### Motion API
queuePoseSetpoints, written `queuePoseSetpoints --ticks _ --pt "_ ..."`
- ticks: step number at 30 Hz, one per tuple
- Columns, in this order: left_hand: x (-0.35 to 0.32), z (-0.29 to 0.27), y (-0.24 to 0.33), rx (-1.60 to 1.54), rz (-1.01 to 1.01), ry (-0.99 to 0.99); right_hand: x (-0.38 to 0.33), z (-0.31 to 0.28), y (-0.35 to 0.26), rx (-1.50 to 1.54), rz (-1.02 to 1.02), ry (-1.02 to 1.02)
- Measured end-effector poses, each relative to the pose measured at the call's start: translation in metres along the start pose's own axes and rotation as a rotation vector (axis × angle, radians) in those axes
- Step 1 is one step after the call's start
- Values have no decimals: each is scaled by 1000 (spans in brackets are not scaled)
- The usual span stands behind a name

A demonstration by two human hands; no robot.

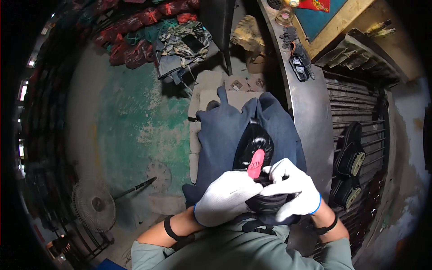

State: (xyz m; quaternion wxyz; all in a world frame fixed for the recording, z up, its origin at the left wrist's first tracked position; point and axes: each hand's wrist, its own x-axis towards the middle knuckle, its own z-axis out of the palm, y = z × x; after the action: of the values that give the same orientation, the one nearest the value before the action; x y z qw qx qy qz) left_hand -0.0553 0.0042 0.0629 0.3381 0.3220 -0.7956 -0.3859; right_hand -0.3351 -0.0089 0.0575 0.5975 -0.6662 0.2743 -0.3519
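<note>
A black shoe with a glossy toe lies across my lap on a dark blue apron, toe pointing away from me. A flat pink piece sticks out of the shoe's opening; whether it is a tongue, a tag or a tool I cannot tell. My left hand, in a white knit glove, closes on the left side of the opening. Likewise gloved, my right hand curls round the right side and heel, thumb and finger pinched near the rim. The fingertips meet over the opening and hide what they pinch.
A metal bench at my right carries a dark glove and a small black device. Beyond it, more black shoes rest on a slatted rack. A fan stands at left. Red bags and camouflage cloth lie farther off.
</note>
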Motion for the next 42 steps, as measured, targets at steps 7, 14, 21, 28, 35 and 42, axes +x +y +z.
queuePoseSetpoints --ticks 7,14,21,28,35,42 --pt "31 0 -6 90 -448 159 0 34 10 39 473 594" --pt "85 -25 -23 -9 -968 45 36 0 14 -385 596 541" --pt "59 -3 -25 237 -534 129 15 4 17 -433 407 483" --pt "52 8 58 280 -516 286 -1 49 -22 -727 30 619" --pt "-12 19 111 58 -346 383 -48 92 -63 -591 -136 605" --pt "-32 33 103 33 -532 433 -74 106 -26 801 223 743"
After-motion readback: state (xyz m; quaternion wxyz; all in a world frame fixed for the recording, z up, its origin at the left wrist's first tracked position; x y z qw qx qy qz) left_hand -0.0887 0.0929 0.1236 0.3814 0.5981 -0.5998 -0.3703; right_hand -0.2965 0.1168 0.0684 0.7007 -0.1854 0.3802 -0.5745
